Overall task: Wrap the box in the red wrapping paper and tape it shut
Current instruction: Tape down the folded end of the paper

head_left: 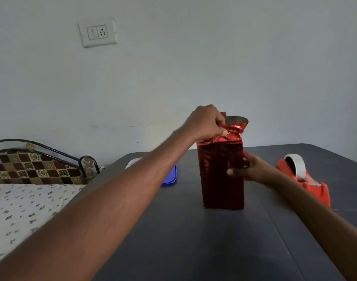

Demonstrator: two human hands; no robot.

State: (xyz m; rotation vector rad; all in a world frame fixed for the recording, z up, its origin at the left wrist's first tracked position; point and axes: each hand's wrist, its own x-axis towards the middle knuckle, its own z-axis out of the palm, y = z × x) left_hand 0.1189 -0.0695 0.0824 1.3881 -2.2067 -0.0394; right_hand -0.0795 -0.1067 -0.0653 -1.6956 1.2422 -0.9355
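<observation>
A tall box (pixel 220 179) stands upright in the middle of the dark table (pixel 183 230), its sides covered in shiny red wrapping paper. Loose paper (pixel 235 128) sticks up crumpled above its top, with the silver inner side showing. My left hand (pixel 206 122) reaches over the top left and pinches this loose paper. My right hand (pixel 252 169) grips the box's right side at mid height, thumb on the front face. An orange tape dispenser (pixel 307 179) with a white roll sits to the right of the box.
A blue lid or flat container (pixel 170 176) with a white item behind it lies on the table left of the box. A bed with a patterned sheet (pixel 21 209) and metal headboard stands at the left. A wall is close behind the table.
</observation>
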